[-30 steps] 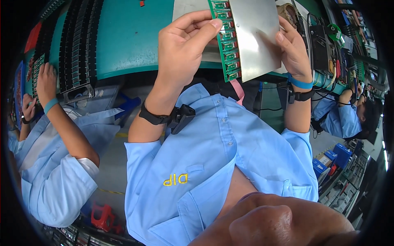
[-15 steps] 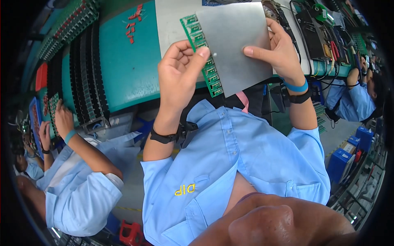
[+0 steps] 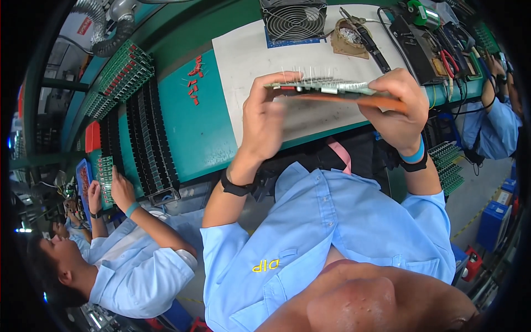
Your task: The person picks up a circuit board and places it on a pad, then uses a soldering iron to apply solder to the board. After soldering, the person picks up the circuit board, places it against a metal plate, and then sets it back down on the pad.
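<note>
Above the counter (image 3: 204,133), we hold a green circuit board (image 3: 354,86) with upright wire leads (image 3: 311,73), our blurred left grip (image 3: 264,119) around one end, our right grip (image 3: 401,105) pinching the other with the thin sheet (image 3: 338,98) beneath, both best kept level, fingertips (image 3: 378,84) clear of leads.

Circuit board (image 3: 338,87), edge-on, wire leads up: spans left hand (image 3: 261,124) and right hand (image 3: 399,108), one o'clock. Black fan (image 3: 296,23): stands at twelve. Loose red parts (image 3: 193,92): lie at eleven. Stacked green boards (image 3: 124,74): sit at ten.
</note>
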A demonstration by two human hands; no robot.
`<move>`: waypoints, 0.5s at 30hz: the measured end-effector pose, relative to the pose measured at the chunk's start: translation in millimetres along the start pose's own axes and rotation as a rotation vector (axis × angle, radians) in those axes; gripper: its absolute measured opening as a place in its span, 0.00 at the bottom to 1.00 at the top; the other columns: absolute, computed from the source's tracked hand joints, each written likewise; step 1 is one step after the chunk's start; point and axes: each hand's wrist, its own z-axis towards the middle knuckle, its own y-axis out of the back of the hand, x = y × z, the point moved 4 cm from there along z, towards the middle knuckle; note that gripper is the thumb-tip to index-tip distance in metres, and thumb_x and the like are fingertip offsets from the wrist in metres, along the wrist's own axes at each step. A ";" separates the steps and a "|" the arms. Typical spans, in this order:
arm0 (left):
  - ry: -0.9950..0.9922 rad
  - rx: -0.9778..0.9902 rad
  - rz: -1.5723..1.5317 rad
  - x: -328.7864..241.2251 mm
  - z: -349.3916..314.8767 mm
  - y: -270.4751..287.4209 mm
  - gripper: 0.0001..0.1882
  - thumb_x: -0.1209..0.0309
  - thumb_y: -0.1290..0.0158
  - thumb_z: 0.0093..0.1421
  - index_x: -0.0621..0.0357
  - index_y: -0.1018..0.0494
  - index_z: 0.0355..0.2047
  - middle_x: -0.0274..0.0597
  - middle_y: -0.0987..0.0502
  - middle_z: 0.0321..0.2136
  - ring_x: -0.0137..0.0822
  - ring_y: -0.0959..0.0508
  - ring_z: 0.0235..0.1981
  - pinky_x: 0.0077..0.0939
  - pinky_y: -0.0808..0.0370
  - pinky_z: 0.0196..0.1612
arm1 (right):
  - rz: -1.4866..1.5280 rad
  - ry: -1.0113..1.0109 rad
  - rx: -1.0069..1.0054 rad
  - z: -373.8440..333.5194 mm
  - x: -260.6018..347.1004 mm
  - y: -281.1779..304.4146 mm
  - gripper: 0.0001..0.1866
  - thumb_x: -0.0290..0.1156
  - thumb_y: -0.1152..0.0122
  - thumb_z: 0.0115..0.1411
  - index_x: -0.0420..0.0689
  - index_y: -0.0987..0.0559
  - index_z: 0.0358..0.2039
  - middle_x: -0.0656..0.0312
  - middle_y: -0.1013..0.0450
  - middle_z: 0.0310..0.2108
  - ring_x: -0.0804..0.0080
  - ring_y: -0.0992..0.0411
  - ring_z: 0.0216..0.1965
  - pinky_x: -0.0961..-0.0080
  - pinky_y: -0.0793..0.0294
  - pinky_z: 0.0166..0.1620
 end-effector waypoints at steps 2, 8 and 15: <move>0.084 0.160 -0.046 8.0 12.4 13.0 0.31 0.46 0.62 0.75 0.62 0.24 0.51 0.51 0.24 0.56 0.42 0.25 0.59 0.40 0.32 0.64 | -0.072 0.093 -0.022 -4.5 1.0 3.3 0.19 0.19 0.24 0.41 0.38 0.17 0.37 0.58 0.22 0.31 0.66 0.22 0.30 0.74 0.24 0.34; 0.308 0.510 0.264 19.0 44.7 42.8 0.55 0.35 0.92 0.71 0.59 0.17 0.52 0.49 0.27 0.63 0.50 0.32 0.65 0.46 0.44 0.72 | -0.200 0.262 0.085 -29.5 -11.5 -22.6 0.14 0.24 0.30 0.41 0.41 0.17 0.32 0.59 0.25 0.29 0.63 0.24 0.31 0.71 0.25 0.34; 0.202 0.601 0.805 16.5 17.5 45.8 0.43 0.40 0.79 0.76 0.53 0.18 0.55 0.48 0.28 0.64 0.50 0.36 0.68 0.47 0.51 0.72 | -0.249 0.119 0.158 -68.6 4.7 -58.0 0.14 0.28 0.31 0.42 0.43 0.16 0.33 0.65 0.27 0.29 0.66 0.26 0.32 0.71 0.27 0.35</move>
